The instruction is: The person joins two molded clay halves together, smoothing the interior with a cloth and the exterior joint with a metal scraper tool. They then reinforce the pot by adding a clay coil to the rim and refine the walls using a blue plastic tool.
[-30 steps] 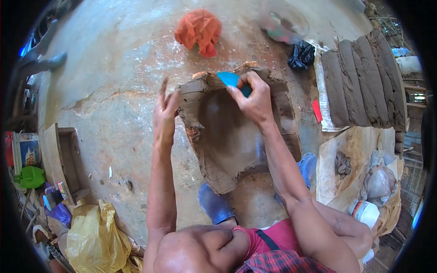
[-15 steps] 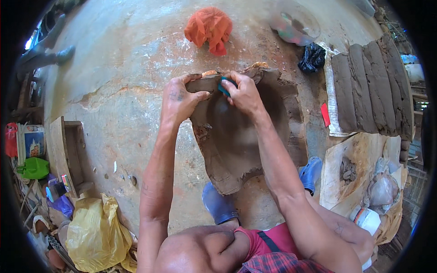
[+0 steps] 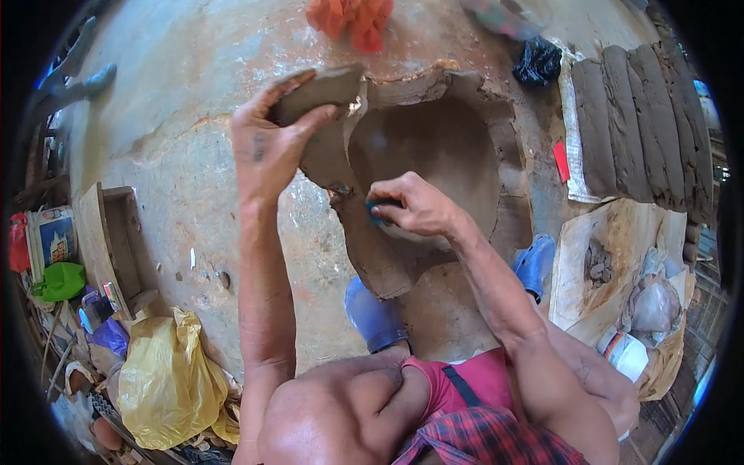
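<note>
A grey-brown clay bowl form (image 3: pixel 434 139) with a wide, ragged rim stands on the floor before me. My left hand (image 3: pixel 267 139) grips a raised clay flap (image 3: pixel 325 93) at the rim's far left, thumb on one face and fingers behind. A small gap shows beside this flap; whether it has torn fully free I cannot tell. Inside the bowl's left edge, my right hand (image 3: pixel 415 205) is closed around a small teal scraper (image 3: pixel 377 211), mostly covered by the fingers. The scraper is at the inner wall.
Stacked clay slabs (image 3: pixel 620 128) lie at the right, with a black plastic bag (image 3: pixel 537 62) near them. An orange cloth (image 3: pixel 353 19) is at the far side. A wooden box (image 3: pixel 120 248) and yellow bag (image 3: pixel 167 380) stand left. My blue clogs (image 3: pixel 376 314) flank the bowl's near side.
My left hand has moved left and farther away, folding the clay flap outward from the rim. My right hand has drawn the teal scraper nearer, down the bowl's left side.
</note>
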